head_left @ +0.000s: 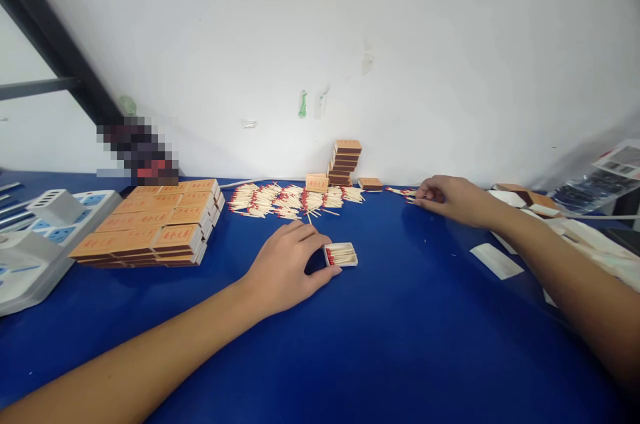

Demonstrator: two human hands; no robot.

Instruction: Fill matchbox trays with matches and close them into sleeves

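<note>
A small white matchbox tray [350, 263] holding red-tipped matches [342, 255] lies on the blue tabletop. My left hand [290, 267] grips it from the left, thumb at the near side and fingers at the far side. Further back on the right, the fingertips of my right hand [443, 199] are pinched together at a few loose matches [397, 191] by the wall; the fingers partly hide them. A long heap of matches [255, 199] spreads along the back, beyond my left hand. One orange matchbox [317, 183] leans upright at that heap.
Orange matchboxes [150, 219] are stacked in a block at left, beside a white power strip [95, 204]. A leaning matchbox tower [346, 161] and a single matchbox [370, 183] stand against the wall [425, 64]. White card pieces [497, 261] and clear plastic packaging [590, 187] lie at right.
</note>
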